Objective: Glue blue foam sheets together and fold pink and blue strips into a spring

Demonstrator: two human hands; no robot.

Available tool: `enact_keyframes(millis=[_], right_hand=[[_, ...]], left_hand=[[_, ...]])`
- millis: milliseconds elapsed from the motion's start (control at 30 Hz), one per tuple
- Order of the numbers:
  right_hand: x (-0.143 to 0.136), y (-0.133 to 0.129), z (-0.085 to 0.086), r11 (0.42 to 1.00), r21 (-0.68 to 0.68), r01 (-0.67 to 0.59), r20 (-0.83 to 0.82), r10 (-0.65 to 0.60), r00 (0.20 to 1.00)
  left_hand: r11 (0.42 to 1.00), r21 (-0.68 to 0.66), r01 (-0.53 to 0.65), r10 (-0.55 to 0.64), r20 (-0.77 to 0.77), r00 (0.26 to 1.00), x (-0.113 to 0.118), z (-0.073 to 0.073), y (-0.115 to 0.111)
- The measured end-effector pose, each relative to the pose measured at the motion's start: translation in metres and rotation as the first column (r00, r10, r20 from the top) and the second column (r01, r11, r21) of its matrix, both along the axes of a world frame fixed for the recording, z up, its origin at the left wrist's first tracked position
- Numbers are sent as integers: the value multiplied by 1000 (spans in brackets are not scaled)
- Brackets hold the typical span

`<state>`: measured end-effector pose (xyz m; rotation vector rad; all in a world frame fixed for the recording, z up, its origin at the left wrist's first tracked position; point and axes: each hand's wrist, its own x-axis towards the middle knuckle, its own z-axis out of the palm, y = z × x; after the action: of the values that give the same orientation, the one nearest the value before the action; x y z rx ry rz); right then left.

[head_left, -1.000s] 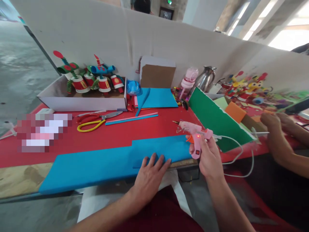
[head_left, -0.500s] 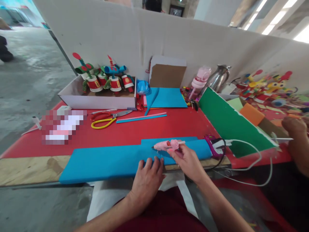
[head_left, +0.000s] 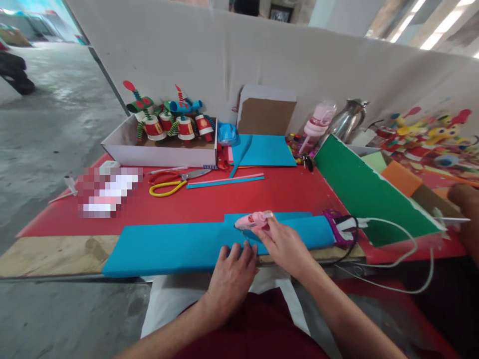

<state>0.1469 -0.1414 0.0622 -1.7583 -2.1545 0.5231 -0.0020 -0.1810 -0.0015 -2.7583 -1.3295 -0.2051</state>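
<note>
A pink hot glue gun (head_left: 249, 220) is gripped in my right hand (head_left: 286, 244), its dark nozzle pointing left and low over the blue paper (head_left: 168, 247). Whether the tip touches the sheet I cannot tell. My left hand (head_left: 234, 269) lies on the near edge of that paper, fingers slightly bent and a little apart, just below the nozzle. The long blue sheet spans the front of the table. At its right end sits a purple object (head_left: 339, 227) with a white plug and cables.
Scissors (head_left: 174, 182) and thin paper strips (head_left: 224, 181) lie on the red tabletop (head_left: 194, 204). Behind stand a white box (head_left: 160, 155) of paper-cup figures, blue sheets (head_left: 267, 150), a pink bottle (head_left: 318, 122) and a metal jug (head_left: 348, 119). A green board (head_left: 370, 194) and another person's hand (head_left: 467, 199) are right.
The view has shifted slightly, so the table appears further right. The glue gun's nozzle has moved a little left along the blue paper. My left hand stays on the sheet.
</note>
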Motion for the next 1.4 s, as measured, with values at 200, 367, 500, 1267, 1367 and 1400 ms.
enact_keyframes(millis=[200,367,500,1267,1367,1400], right_hand=[[-5,0,4,1000,-24,-8,70,9,998],[-7,0,6,1000,-30,1,98,2,995],[-10,-1,5,1000,-22,-14,106,17,994],[1,-1,16,998,-54,14,136,-6,991],[9,-4,18,996,-69,53,129,-44,991],[10,-5,19,995,-79,54,123,-44,991]], left_hand=[[1000,1,-10,10,28,1000,0,-1,1],[1000,1,-6,6,17,1000,-1,-2,-1],[999,-35,-8,7,-20,1000,-1,0,-1],[999,-32,3,-5,-69,998,-3,1,-1],[1000,-24,4,-5,-65,998,-3,-1,-2],[1000,-21,3,-4,-62,998,-3,-2,-2]])
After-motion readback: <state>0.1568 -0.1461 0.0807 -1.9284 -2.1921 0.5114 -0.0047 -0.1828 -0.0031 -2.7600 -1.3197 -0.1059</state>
